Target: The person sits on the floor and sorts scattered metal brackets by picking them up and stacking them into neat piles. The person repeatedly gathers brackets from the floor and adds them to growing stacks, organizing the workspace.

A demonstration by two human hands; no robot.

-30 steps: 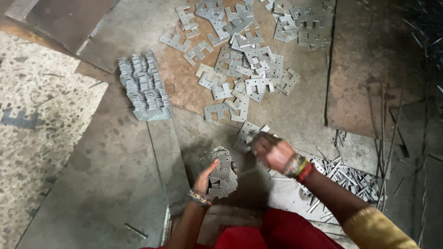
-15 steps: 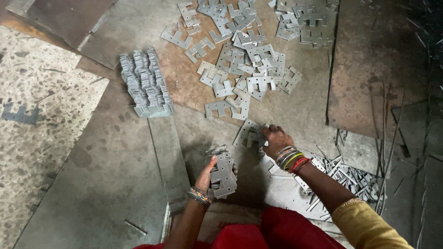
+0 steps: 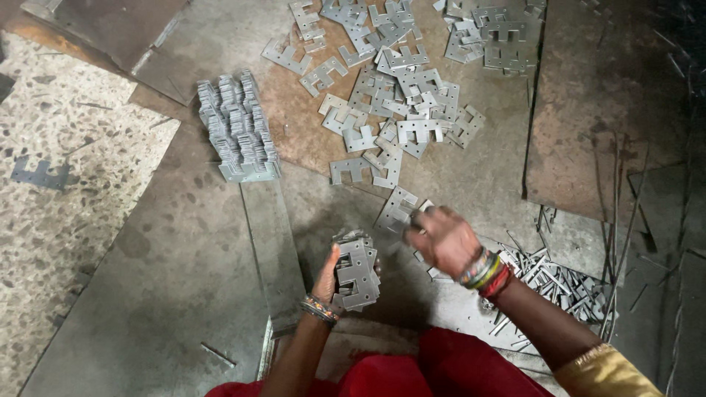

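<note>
Grey sheet-metal plates (image 3: 184, 279) cover the floor. Nearest, the left hand (image 3: 329, 276) is clamped around a small stack of stamped metal pieces (image 3: 357, 270). At two o'clock from it, the right hand (image 3: 443, 239) is blurred over one flat piece (image 3: 397, 207); its grip cannot be told. Farther, loose pieces (image 3: 397, 95) spread at twelve o'clock, a neat row (image 3: 237, 129) at eleven.

Left hand (image 3: 329, 278): holds a small stack (image 3: 357, 270) of flat metal plates.
Right hand (image 3: 444, 239): blurred, touching a loose plate (image 3: 398, 209).
Floor: scattered plates (image 3: 401, 92), neat row (image 3: 237, 129), scrap strips (image 3: 559, 283).
</note>
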